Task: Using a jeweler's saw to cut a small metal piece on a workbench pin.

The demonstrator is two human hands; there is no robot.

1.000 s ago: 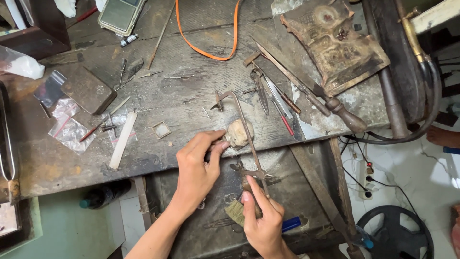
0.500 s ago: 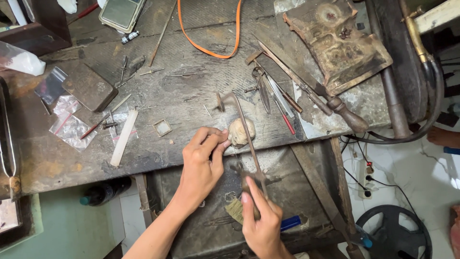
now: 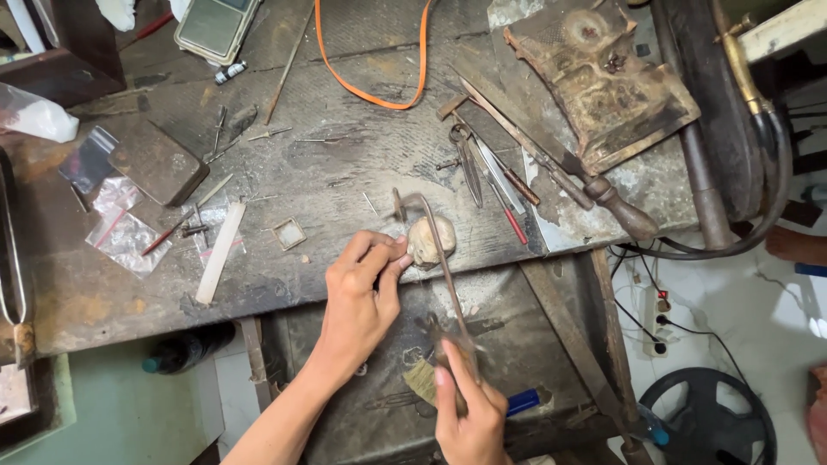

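Fingers (image 3: 392, 254) of the left hand (image 3: 362, 297) are pinching a small pale lump (image 3: 431, 239) at the bench (image 3: 345, 172) edge, while the right hand (image 3: 469, 409), at five o'clock from it, is clenching the saw frame (image 3: 444, 267). Strokes are probably going best kept short and straight, with the lump being pressed firmly down.
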